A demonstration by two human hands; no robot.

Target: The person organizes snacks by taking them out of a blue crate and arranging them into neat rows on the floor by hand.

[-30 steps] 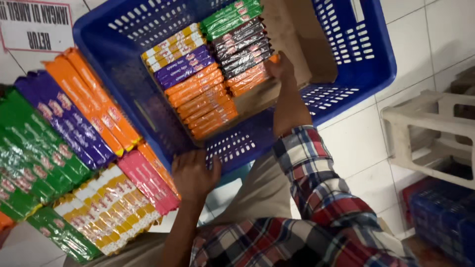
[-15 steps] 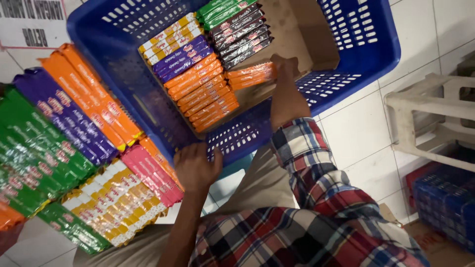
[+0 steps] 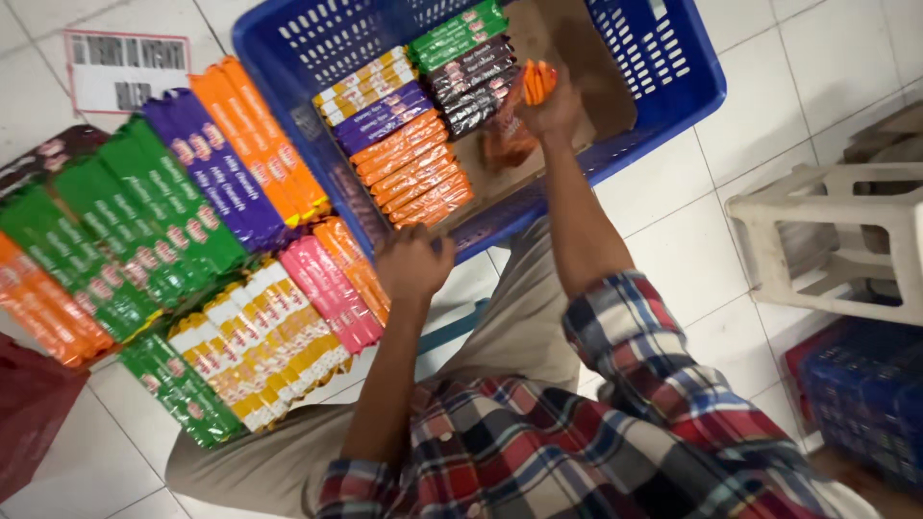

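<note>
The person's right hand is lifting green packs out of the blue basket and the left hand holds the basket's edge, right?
Not quite. In the head view the packs in the right hand are orange, not green. The rest is right: that hand is over the blue basket, and the left hand holds its near edge.

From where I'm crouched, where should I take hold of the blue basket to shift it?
Probably the near rim of the blue basket, from above on your own side. It is open-topped with slotted walls, so fingers can hook over the edge. The left hand already rests there; the right hand holds orange packets.
</note>
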